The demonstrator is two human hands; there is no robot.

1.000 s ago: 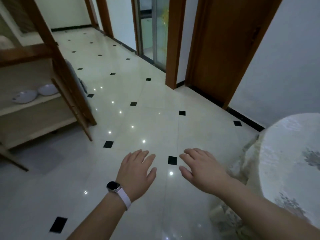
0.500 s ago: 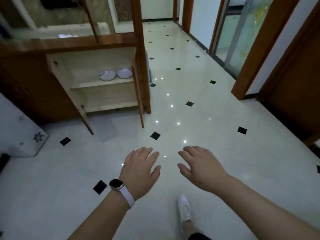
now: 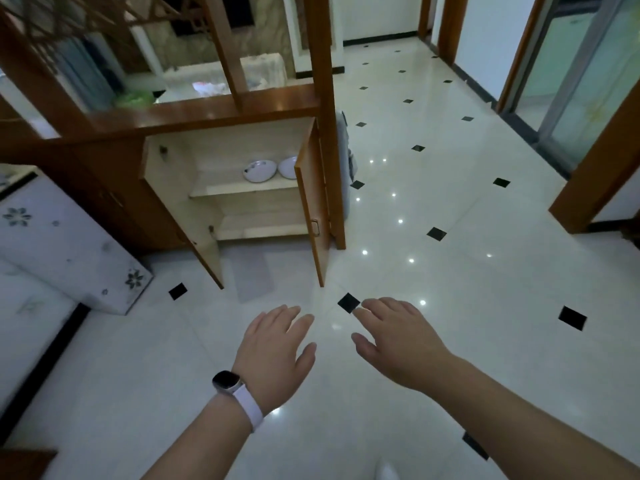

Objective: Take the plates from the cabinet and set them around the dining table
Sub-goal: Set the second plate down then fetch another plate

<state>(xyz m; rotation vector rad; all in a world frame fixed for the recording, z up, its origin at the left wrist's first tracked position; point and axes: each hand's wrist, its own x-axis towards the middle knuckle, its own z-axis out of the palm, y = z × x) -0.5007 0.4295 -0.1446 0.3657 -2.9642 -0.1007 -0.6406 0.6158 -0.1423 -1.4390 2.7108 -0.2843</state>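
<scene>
A glossy white tiled floor (image 3: 433, 306) with small black diamond insets fills most of the frame. At the left edge stands a white flower-printed box (image 3: 62, 247). Wooden door frames (image 3: 595, 174) and a glass sliding door (image 3: 585, 77) line the upper right.

Both bare forearms reach in from the bottom edge of the frame toward its center. The left hand (image 3: 277, 351) is palm down, fingers spread loosely and empty, with a watch (image 3: 227, 382) on a pale strap at the wrist. The right hand (image 3: 401, 344), just beside it at lower center, is also palm down, fingers relaxed, holding nothing.
</scene>
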